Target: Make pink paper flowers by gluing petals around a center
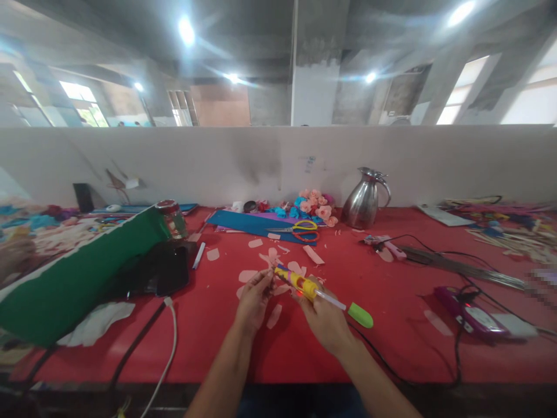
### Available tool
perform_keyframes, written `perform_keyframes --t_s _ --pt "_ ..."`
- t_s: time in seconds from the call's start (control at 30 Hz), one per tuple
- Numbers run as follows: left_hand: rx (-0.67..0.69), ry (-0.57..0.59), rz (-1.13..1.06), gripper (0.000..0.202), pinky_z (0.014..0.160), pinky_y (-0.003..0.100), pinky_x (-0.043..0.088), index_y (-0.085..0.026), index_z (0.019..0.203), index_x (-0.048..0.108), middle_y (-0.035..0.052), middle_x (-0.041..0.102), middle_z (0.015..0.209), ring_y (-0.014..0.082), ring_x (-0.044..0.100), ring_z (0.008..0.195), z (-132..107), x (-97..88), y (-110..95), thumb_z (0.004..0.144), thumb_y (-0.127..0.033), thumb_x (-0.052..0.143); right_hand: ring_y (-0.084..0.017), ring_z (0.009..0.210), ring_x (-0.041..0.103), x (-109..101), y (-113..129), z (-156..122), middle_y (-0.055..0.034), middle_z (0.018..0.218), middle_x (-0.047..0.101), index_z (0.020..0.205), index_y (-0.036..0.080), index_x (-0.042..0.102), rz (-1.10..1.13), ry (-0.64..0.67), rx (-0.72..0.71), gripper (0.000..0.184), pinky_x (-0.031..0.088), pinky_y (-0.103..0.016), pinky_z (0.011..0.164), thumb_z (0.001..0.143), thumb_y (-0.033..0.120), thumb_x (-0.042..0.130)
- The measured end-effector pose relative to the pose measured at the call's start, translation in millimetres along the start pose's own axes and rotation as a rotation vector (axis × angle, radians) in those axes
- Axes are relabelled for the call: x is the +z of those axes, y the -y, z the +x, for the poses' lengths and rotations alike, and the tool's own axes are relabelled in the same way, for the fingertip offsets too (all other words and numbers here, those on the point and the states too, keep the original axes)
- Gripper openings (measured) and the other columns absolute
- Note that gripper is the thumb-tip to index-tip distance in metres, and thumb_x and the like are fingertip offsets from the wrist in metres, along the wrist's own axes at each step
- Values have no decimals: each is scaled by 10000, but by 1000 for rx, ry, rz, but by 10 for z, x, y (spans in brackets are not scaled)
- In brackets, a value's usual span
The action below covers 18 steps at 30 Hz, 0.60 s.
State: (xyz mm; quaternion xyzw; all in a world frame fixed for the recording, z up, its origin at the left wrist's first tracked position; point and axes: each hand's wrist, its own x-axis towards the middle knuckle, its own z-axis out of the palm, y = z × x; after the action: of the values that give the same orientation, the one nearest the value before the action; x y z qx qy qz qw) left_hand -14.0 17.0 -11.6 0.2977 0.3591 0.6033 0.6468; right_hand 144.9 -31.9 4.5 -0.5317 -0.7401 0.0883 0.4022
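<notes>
My right hand (321, 310) is wrapped round a yellow hot glue gun (300, 283), with a clear glue stick (331, 299) poking out of its back end. Its tip points left, at a small pink paper flower (272, 259) pinched in the fingers of my left hand (256, 296). Whether tip and flower touch cannot be made out. Around both hands lie loose pink petal pieces (274, 316) on the red table. A rolled pink strip (313, 254) is just beyond the glue gun, and a bright green rounded piece (360, 315) lies to the right of my right hand.
Scissors (300, 230) lie on blue sheets (226, 219) at the back, before finished paper flowers (319, 204). A metal jug (364, 197) stands behind right. At left are a green divider (87, 267), glass jar (171, 220) and phone (173, 270). Cables cross near a purple device (470, 313) at right.
</notes>
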Motion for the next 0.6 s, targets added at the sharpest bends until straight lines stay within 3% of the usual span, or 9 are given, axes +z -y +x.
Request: perform_keyframes --t_s 0.43,0.6 --pt "7 -1 -2 213 506 165 388 -127 747 670 -11 591 620 60 513 526 16 -16 11 591 -233 771 -193 806 608 -13 -58 -25 -51 898 647 967 194 574 23 32 46 183 459 -280 692 898 290 434" --pt "15 5 20 205 531 164 404 -129 741 678 -15 588 605 57 506 523 3 -9 17 590 -234 770 -196 807 608 -41 1 6 -51 880 647 960 205 583 0 18 0 190 455 -275 692 903 297 427"
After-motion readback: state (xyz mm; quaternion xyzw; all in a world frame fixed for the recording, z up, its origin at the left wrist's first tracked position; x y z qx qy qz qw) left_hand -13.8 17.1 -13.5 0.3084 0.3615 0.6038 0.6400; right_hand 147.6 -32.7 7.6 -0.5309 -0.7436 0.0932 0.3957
